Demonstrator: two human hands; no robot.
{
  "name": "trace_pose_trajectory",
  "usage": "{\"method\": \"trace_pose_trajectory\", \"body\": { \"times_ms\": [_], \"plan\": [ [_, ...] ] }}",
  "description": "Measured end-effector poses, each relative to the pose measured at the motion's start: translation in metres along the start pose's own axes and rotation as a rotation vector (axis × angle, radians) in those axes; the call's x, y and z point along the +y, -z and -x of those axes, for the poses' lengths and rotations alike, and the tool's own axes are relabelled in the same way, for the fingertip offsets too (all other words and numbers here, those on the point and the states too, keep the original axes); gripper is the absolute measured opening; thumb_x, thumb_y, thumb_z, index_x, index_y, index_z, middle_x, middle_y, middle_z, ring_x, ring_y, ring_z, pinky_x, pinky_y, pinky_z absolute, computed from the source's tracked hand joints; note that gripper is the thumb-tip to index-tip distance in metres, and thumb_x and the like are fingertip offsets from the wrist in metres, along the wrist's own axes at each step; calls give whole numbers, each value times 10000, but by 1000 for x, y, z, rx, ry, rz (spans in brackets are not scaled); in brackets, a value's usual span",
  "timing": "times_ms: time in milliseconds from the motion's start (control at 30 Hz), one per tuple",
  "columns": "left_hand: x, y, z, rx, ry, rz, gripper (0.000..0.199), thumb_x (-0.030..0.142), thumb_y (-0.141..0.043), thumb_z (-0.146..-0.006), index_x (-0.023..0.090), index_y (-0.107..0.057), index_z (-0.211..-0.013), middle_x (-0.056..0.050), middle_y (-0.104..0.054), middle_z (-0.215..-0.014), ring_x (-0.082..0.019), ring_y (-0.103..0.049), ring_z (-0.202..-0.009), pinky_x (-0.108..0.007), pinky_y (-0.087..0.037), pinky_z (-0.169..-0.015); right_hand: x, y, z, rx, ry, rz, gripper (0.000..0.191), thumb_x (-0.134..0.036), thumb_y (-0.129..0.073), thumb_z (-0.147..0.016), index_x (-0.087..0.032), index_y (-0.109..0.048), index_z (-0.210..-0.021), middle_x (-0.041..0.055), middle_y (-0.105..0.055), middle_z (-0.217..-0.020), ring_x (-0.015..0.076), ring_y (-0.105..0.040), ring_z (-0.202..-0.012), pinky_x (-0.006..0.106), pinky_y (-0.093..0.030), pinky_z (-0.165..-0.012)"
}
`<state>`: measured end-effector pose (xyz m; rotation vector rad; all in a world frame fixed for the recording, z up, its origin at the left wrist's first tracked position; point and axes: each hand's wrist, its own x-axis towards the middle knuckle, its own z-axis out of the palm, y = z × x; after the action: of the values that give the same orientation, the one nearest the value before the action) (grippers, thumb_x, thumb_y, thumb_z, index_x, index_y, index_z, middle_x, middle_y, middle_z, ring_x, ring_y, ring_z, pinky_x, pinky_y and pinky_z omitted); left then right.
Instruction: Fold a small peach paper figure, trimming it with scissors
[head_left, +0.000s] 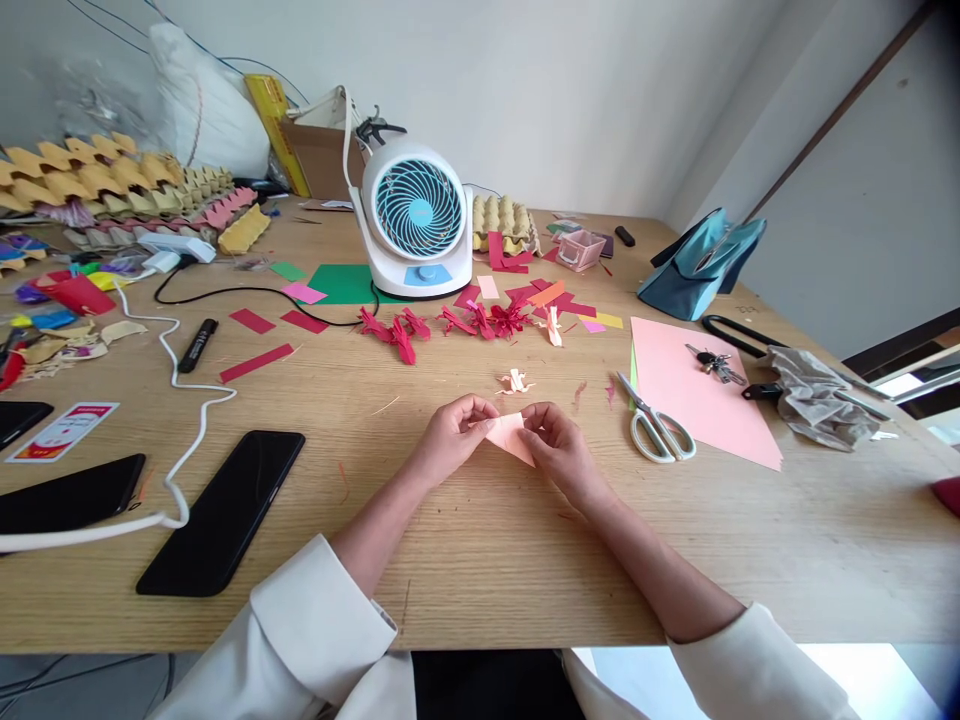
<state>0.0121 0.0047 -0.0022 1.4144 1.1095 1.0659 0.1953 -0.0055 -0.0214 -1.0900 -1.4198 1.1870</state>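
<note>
A small piece of pale pink paper (511, 438) is stretched between my two hands, low over the table, with crease lines on its face. My left hand (457, 437) pinches its left corner between thumb and fingers. On the other side my right hand (559, 447) grips its right edge the same way. Just beyond my fingers lies a pale pink cut-paper shape (515, 381) with curled strips. Farther back, several crimson cut-paper shapes (480, 320) form a row, with another pale pink one (553, 327) at its right end.
Scissors (660, 428) lie right of my hands, beside a pink paper sheet (705, 400) with keys (716, 364) on it. A fan (420, 215) stands at the back. On the left are a black phone (223, 512), a marker (199, 346) and a white cable (196, 440).
</note>
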Motion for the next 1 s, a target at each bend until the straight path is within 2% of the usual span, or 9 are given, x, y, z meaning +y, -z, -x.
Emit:
{"method": "trace_pose_trajectory", "body": {
  "times_ms": [233,433,600,800,1000],
  "plan": [
    [-2,0,0,-8,-82,-159,74,220,-565,-803,174,-618,-827,-3,-636,-787,-122,-581,-706,-215,-426,-652,-2,1,-1,-84,86,6,284,-380,-635,-841,-216,-548,-1056,-19,-514,-765,127,-497,-642,247,-415,-564],
    [2,-3,4,-26,-154,-296,47,147,-547,-771,190,-566,-773,25,-614,-753,-113,-573,-674,-208,-423,-642,-6,7,-1,-295,68,91,253,-440,-580,-909,-200,-599,-985,37,-623,-876,157,-564,-758,292,-469,-669],
    [4,-3,5,-84,-186,-353,120,92,-496,-780,190,-564,-789,31,-610,-761,-109,-577,-702,-200,-423,-662,-9,14,-3,-361,53,131,247,-432,-579,-915,-190,-589,-964,26,-609,-843,146,-536,-742,278,-435,-656],
    [5,-4,7,-114,-149,-435,218,34,-444,-760,176,-601,-811,21,-645,-776,-104,-581,-698,-197,-410,-642,-15,21,-2,-454,-12,291,212,-379,-601,-901,-167,-592,-886,-20,-528,-740,107,-446,-654,237,-360,-588],
    [3,-5,8,-148,-150,-548,219,36,-466,-726,167,-640,-697,40,-616,-631,-86,-487,-550,-200,-353,-557,-23,26,-1,-530,87,420,168,-334,-633,-873,-169,-624,-844,18,-539,-874,108,-491,-705,231,-397,-624]
  ]
}}
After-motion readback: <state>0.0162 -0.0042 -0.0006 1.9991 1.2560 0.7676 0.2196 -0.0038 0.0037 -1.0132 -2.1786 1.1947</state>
